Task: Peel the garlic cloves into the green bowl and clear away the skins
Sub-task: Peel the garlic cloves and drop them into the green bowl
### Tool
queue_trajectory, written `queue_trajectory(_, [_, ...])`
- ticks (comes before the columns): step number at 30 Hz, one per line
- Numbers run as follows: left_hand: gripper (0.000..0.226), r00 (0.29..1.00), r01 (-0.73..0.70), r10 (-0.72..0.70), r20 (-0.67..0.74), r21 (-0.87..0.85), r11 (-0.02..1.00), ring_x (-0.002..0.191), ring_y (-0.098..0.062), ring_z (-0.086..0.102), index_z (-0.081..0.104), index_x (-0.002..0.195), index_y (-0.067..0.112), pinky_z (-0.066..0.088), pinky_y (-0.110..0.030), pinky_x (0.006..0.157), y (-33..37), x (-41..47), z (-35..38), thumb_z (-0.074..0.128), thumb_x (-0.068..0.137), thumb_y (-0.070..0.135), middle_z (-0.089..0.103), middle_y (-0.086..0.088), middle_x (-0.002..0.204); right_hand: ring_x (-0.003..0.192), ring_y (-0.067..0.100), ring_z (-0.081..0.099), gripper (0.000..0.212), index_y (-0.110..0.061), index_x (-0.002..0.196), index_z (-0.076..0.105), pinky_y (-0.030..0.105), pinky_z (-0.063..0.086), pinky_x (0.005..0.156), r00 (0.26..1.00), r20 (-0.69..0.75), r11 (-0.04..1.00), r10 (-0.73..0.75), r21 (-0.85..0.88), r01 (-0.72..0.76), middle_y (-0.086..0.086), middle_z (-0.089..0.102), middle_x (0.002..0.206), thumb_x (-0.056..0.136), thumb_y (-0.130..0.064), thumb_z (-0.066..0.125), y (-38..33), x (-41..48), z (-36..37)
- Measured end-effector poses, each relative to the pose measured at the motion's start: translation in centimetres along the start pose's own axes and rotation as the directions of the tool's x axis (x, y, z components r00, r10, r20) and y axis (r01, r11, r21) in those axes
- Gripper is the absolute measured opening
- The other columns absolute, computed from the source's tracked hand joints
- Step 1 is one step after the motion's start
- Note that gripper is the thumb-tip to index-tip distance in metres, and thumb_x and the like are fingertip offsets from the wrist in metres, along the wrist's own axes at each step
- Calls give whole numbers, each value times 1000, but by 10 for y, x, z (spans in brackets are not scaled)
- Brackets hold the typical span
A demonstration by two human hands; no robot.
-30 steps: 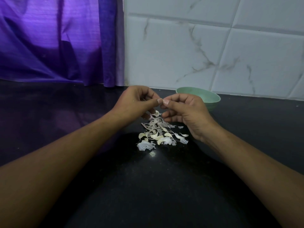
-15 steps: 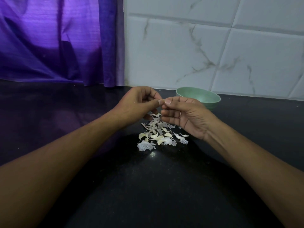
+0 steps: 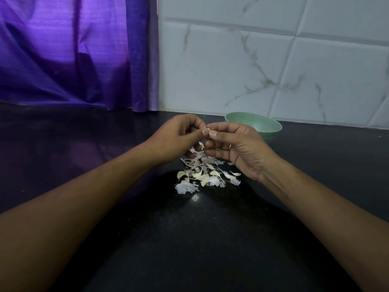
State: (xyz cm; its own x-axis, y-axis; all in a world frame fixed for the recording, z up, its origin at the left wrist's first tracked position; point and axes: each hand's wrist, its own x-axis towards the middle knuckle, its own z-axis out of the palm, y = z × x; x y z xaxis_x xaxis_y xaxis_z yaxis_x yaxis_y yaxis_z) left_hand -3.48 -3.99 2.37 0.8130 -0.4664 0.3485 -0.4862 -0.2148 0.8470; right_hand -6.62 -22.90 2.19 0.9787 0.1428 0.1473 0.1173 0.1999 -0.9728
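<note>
Head camera, looking down over a black countertop [image 3: 189, 239]: my left hand [image 3: 179, 135] and right hand [image 3: 237, 148] meet thumb tip to thumb tip above the work, fingers of both curled in, pinching a garlic sliver [image 3: 208, 129] between them. Only a pale edge of it shows over the thumbnails, so I cannot tell which way it points or how its long axis runs, nor whether it is clove or skin. Directly beneath the hands, and spreading toward me, garlic skins [image 3: 202, 173] lie scattered on the counter, papery white flakes mixed with cream-coloured crescents, the far end of the heap tucked under my fingers. The green bowl [image 3: 267, 126] stands behind my right hand, just beside its knuckles, near the wall; the hand covers the bowl's near left rim. A thin ring [image 3: 229, 146] shows on a finger of the right hand. A white marble-veined tile wall [image 3: 273, 60] backs the counter, and a purple curtain [image 3: 73, 53] hangs at the left. The sliver is held in the air, above the skins and to the left of the bowl, touching neither.
</note>
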Motion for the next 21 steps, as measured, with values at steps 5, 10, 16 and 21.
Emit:
queue_trajectory(5, [9,998,-59,60,-5,129,990,74,-15,65,64,102,10,63,-54,72,-4,1,0,64,103,19,65,-4,81,72,15,71,13,-1,105,70,33,64,71,1000,-21,1000,9,28,-8,11,76,87,92,-2,69,2,1,2])
queue_trajectory(10, [9,994,-104,111,-18,220,970,67,-25,67,66,97,12,62,-52,64,-4,0,2,70,99,21,68,-4,77,72,15,69,16,-6,104,71,35,64,74,995,-97,996,-18,86,26,7,73,87,88,-5,72,-2,5,-4])
queue_trajectory(16, [11,982,-5,22,-188,93,996,81,-39,74,68,84,7,64,-55,66,-2,1,-4,79,86,7,74,-14,79,69,13,67,18,-1,111,70,32,63,68,997,-74,1000,-14,6,14,6,74,87,94,-5,69,2,3,-2])
queue_trajectory(21, [14,982,-7,21,-185,76,997,83,-42,73,64,85,8,64,-56,68,-2,2,-5,78,86,4,75,-18,86,68,14,67,17,0,112,69,32,64,68,997,-69,999,-22,-41,20,7,74,90,96,-5,67,1,2,-2])
